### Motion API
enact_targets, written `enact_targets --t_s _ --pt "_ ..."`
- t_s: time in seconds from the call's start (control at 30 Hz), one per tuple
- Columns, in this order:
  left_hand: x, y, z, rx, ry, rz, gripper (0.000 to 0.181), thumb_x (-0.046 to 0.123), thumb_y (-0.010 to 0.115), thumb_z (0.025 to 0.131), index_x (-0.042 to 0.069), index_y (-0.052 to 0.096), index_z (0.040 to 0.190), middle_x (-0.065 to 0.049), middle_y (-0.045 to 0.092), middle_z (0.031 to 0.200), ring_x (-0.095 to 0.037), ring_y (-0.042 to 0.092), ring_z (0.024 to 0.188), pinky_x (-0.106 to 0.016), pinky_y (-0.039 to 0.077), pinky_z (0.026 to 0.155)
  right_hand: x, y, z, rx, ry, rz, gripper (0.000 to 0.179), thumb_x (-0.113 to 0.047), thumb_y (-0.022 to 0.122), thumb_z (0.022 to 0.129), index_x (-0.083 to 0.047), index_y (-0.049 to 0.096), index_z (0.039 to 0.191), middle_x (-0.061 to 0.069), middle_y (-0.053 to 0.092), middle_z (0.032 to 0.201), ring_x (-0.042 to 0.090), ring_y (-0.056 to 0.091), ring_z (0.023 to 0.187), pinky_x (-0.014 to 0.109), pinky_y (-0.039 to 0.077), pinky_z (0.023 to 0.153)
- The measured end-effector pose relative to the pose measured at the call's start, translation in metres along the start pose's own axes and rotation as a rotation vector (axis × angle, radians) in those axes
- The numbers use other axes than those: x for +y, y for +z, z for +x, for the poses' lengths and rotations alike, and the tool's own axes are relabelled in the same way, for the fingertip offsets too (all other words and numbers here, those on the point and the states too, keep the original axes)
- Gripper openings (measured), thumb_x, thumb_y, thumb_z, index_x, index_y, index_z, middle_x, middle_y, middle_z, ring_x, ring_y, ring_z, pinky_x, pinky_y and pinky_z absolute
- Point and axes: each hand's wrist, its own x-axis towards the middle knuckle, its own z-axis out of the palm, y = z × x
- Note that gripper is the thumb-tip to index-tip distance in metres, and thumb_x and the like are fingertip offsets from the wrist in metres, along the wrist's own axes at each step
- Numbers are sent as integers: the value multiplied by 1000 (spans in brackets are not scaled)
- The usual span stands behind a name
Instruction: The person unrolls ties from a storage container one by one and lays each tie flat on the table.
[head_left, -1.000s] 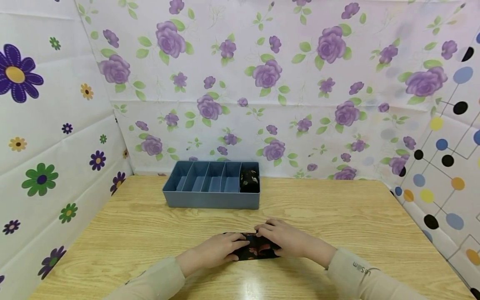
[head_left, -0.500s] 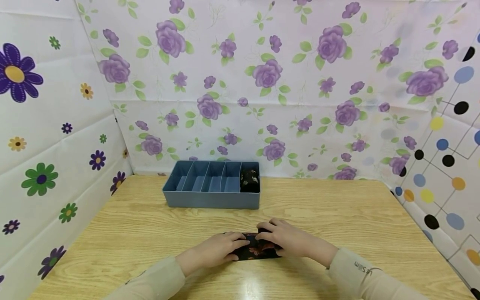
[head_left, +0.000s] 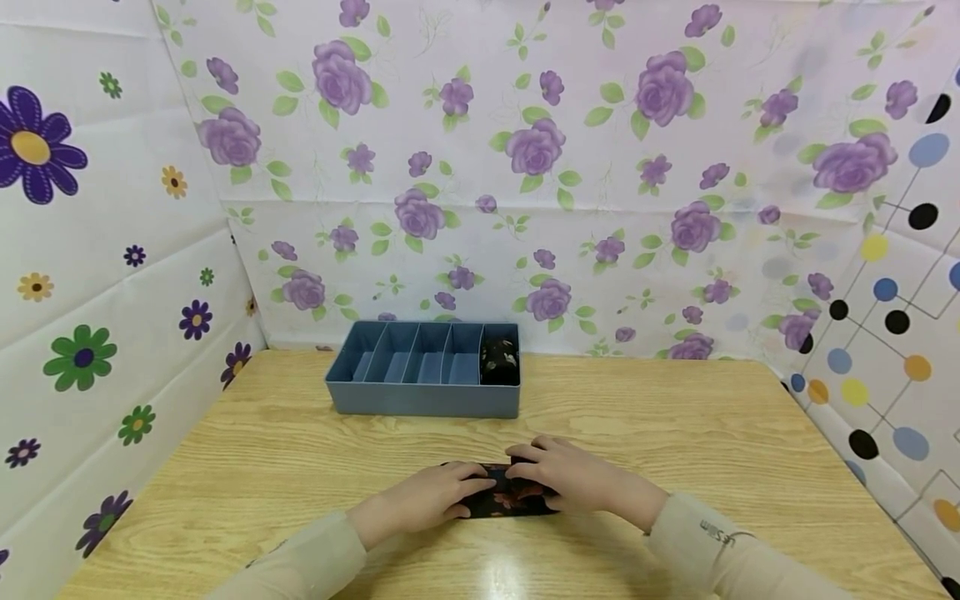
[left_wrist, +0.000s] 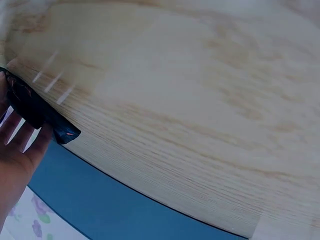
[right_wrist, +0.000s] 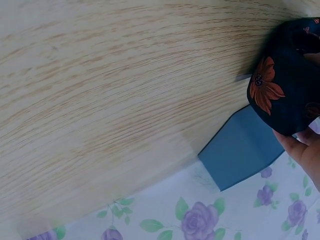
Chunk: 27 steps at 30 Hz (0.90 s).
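Note:
A dark cloth with orange-red flowers lies as a folded strip on the wooden table, its right end a thick roll. My left hand rests on the strip's left end, fingers extended over it; the left wrist view shows those fingers against the dark cloth. My right hand grips the rolled end, fingers bent over its far side and thumb at the near side. In the right wrist view the floral roll bulges beside the fingers. My palms hide parts of both ends.
Behind the hands stands a blue-grey divided box. Its rightmost compartment holds a rolled dark floral cloth. Flower-printed sheeting rises at the back of the table, with patterned sheets on both sides.
My right hand shifts slightly right with the roll, then slightly back left. My left hand stays on the strip, moving only a little. The box has not moved.

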Motion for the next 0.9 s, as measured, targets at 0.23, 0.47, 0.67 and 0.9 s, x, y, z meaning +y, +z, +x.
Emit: enact_targets --t_s 0.23,0.47,0.67,0.9 --pt "-6 -1 -8 -20 -54 -67 48 26 58 94 17 48 139 -5 49 138 -20 51 124 -30 48 98 -2 4 8 12 7 -25 49 -17 70 84 -25 53 129 5 44 142 23 53 113 40 49 93" --pt "-14 -3 -17 2 -48 -62 47 24 59 93 15 50 138 -7 51 135 -22 52 122 -34 48 97 -3 6 19 59 -2 0 48 -16 69 84 -24 53 129 9 46 141 26 53 117 42 48 96" --pt "-17 -7 -23 -11 -41 -48 49 26 62 91 14 50 137 -6 52 132 -21 53 121 -32 48 97 -4 6 27 81 -23 12 49 -16 71 83 -23 54 128 10 47 140 28 54 117 43 49 95" --pt "-22 -12 -28 -19 -53 -13 49 27 64 89 16 52 135 -7 52 132 -22 54 119 -33 50 94 -8 6 40 73 -42 37 48 -16 70 84 -22 54 129 10 45 141 27 53 118 41 48 95"
